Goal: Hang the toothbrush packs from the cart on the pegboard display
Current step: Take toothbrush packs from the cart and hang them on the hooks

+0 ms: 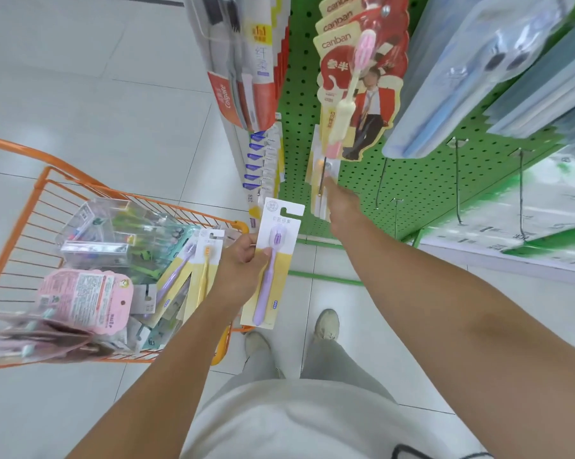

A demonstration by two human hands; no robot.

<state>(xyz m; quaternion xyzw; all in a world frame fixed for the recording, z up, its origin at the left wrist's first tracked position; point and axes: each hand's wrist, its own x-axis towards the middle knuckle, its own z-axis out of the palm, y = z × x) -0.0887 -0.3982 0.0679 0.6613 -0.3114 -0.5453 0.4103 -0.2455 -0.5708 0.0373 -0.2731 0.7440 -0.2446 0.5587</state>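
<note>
Beside the cart [40, 193], left hand [243, 263] pinches a purple toothbrush pack [272, 260] mid-card; right hand [340, 207], seemingly spread, reaches the pegboard [412, 180].

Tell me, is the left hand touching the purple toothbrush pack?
Touching. The head view shows the left hand gripping the purple toothbrush pack by its left edge, thumb pressed on the front of the card.

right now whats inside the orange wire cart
Inside the orange wire cart: clear toothbrush boxes, a pink card pack, and purple and yellow carded toothbrushes. Whatever lies beneath the pile is covered.
</note>
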